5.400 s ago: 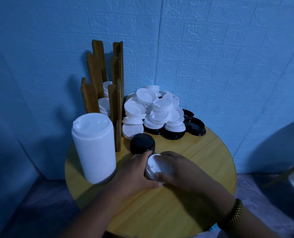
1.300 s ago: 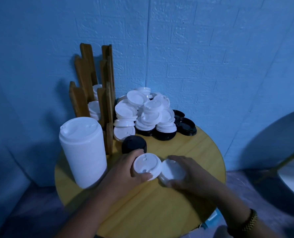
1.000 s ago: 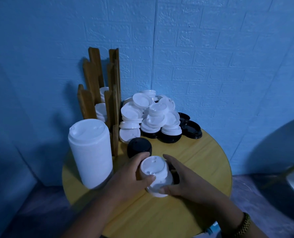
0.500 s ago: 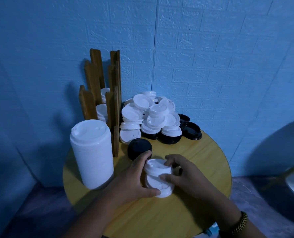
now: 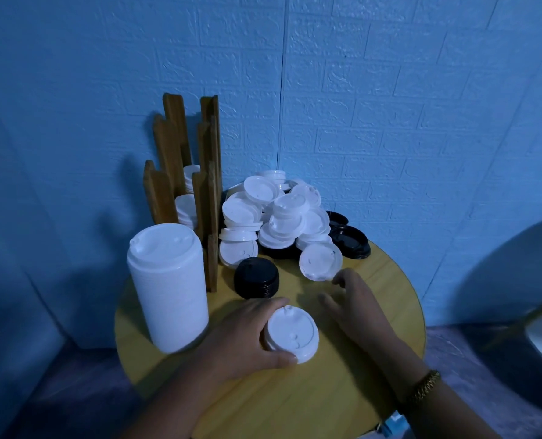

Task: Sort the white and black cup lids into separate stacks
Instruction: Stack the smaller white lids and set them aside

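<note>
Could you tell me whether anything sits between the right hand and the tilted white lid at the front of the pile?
Nothing visible does: the right hand is open, fingertips just short of the tilted white lid, only bare table between.

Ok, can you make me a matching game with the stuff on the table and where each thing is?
Things:
1. tall white stack
2. short black stack
3. small white stack
4. wooden rack

Places:
A. under the left hand
B. against the blue wall
C. at the table's left edge
D. just in front of the mixed pile

Pairs: 1-C, 2-D, 3-A, 4-B
</note>
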{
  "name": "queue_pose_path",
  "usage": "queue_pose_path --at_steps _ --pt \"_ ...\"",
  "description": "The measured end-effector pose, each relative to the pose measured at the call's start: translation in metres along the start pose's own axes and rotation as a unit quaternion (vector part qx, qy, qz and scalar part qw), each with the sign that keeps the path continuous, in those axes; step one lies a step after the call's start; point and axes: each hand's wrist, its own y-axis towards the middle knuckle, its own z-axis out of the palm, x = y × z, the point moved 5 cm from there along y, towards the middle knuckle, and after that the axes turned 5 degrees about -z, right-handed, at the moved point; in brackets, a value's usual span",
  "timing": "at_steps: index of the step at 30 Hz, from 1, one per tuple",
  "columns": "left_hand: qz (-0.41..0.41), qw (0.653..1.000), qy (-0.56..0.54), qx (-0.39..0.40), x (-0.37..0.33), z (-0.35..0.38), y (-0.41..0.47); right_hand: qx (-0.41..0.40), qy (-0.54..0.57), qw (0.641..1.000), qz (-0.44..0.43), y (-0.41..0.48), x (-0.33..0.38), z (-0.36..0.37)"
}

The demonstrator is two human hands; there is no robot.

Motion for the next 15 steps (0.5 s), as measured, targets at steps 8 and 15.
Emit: queue_pose_path --at_steps 8,15 --pt "0.013 0.999 0.01 -0.037 0.003 -0.002 0.002 -0.022 -0.05 0.997 0.049 0.023 -0.022 0.002" --pt "0.01 0.999 0.016 -0.045 0.004 -0.003 0.0 0.053 -0.081 0.995 -0.028 0.024 -0.022 -0.003"
